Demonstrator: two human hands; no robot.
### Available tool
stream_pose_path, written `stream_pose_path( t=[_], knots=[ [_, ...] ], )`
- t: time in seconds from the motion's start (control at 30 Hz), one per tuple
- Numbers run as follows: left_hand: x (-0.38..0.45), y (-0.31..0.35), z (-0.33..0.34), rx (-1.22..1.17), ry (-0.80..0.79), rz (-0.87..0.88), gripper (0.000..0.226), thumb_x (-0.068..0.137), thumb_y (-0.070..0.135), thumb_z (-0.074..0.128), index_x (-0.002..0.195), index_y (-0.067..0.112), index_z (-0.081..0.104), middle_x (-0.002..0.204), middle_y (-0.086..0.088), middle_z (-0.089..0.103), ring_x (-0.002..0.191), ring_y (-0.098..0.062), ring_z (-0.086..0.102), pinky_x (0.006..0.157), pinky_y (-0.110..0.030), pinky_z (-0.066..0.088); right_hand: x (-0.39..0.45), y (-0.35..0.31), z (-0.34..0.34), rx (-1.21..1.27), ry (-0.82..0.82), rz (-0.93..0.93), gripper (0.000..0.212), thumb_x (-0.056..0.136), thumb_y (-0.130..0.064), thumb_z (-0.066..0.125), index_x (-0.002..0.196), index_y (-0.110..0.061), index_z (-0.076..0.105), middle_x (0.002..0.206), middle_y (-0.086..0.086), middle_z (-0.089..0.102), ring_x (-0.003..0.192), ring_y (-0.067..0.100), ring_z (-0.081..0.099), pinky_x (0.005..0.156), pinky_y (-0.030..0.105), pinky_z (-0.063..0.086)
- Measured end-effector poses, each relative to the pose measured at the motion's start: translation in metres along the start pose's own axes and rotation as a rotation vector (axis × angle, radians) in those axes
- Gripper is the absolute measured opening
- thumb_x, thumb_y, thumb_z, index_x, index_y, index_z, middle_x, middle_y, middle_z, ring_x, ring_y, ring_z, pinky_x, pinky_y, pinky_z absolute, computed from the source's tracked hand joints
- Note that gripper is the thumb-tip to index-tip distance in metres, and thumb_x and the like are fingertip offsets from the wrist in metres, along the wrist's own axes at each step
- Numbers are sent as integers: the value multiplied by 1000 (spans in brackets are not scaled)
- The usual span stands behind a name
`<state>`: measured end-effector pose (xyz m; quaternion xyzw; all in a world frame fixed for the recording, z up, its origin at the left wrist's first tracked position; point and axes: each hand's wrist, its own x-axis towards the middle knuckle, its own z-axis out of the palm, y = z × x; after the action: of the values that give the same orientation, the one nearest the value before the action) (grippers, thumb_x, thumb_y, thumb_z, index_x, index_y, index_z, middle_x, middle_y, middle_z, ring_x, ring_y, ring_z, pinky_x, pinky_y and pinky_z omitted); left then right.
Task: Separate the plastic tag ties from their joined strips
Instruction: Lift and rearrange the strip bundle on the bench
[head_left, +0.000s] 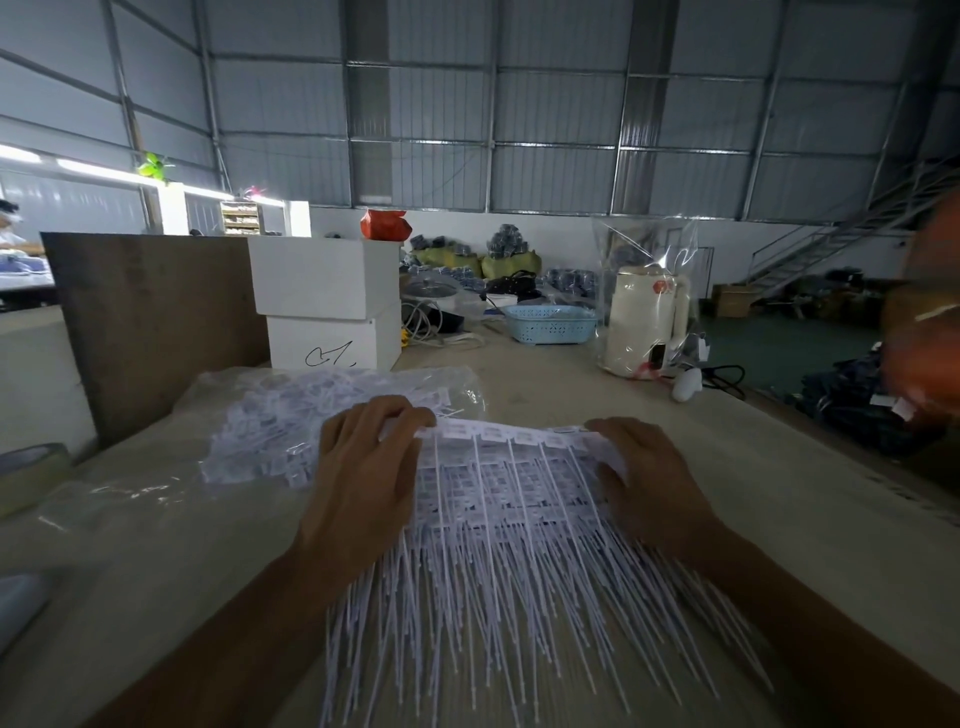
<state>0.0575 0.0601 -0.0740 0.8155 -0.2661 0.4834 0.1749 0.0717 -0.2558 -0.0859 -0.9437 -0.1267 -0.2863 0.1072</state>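
Head view: left hand (363, 467) and right hand (649, 478) pinch a joined strip (498, 434) over the tie stack (519, 561) (bagged strips (291, 415) beyond it await separation).

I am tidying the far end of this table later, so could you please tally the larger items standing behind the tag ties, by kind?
White boxes: 2, stacked
Light blue perforated baskets: 1
Cream electric kettles: 1, inside a clear plastic bag
Red bags: 1, on the top box
Total: 5
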Motion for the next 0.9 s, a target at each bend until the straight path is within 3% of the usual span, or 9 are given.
stream_pose_path(
  t=[0.17, 0.23, 0.33, 0.5, 0.6, 0.67, 0.73, 0.8, 0.9],
  knots=[
    [2, 1, -4, -58, 123, 6, 20, 99, 15, 45, 109, 11, 63, 112, -8, 59, 106, -25, 55, 91, -34, 34, 3, 2, -14, 122, 133, -5, 38, 96, -18, 58, 134, -16, 59, 136, 5, 55, 128, 24, 48, 108, 40, 37],
    [5, 3, -6, -59, 196, 32, 18, 100, 15, 48, 110, 12, 62, 114, -10, 58, 108, -25, 53, 94, -30, 31, 1, 1, -10, 153, 61, -45, 44, 94, -16, 65, 138, -11, 57, 142, 10, 54, 133, 28, 48, 112, 45, 36],
    [5, 3, -6, -59, 246, 70, 17, 99, 14, 50, 113, 13, 61, 115, -12, 58, 109, -27, 53, 96, -32, 34, 2, 1, -2, 70, -64, -28, 44, 101, -26, 53, 144, -16, 51, 148, 2, 49, 137, 24, 43, 113, 39, 32],
    [4, 5, -6, -97, 218, -17, 22, 98, 11, 54, 115, 6, 65, 113, -15, 59, 108, -28, 55, 90, -45, 45, 2, -6, -12, 179, 92, -52, 29, 99, -13, 52, 124, -11, 67, 125, 8, 62, 119, 29, 52, 102, 41, 39],
    [7, 8, -10, -111, 257, -29, 23, 99, 12, 50, 115, 2, 64, 111, -14, 57, 108, -29, 53, 101, -28, 39, -3, -18, -15, 386, 27, 13, 34, 102, -17, 53, 136, -19, 57, 132, -10, 51, 125, 6, 42, 106, 14, 27],
    [8, 11, -13, -121, 277, -15, 25, 101, 16, 46, 114, 1, 62, 110, -12, 54, 106, -30, 52, 99, -21, 33, -5, -25, -13, 467, 11, 56, 37, 102, -18, 53, 139, -19, 54, 133, -12, 49, 127, 6, 45, 101, 2, 24],
    [9, 12, -13, -123, 269, -15, 27, 102, 20, 45, 114, 2, 61, 110, -13, 54, 106, -32, 53, 96, -30, 37, -6, -25, -13, 433, 54, -12, 32, 101, -19, 54, 131, -11, 62, 128, -1, 60, 122, 20, 57, 102, 9, 34],
    [7, 11, -11, -115, 250, -38, 29, 100, 20, 46, 116, 1, 61, 111, -16, 57, 107, -36, 54, 93, -45, 43, -5, -20, -14, 283, 28, -70, 32, 100, -21, 53, 126, -9, 66, 124, 9, 66, 114, 28, 61, 102, 31, 42],
    [6, 9, -12, -101, 220, -69, 33, 98, 20, 48, 120, -1, 62, 114, -19, 62, 111, -39, 56, 93, -53, 44, -1, -15, -22, 155, 103, -12, 27, 100, -13, 56, 125, -15, 66, 124, 7, 65, 115, 26, 55, 101, 39, 41]
  ],
)
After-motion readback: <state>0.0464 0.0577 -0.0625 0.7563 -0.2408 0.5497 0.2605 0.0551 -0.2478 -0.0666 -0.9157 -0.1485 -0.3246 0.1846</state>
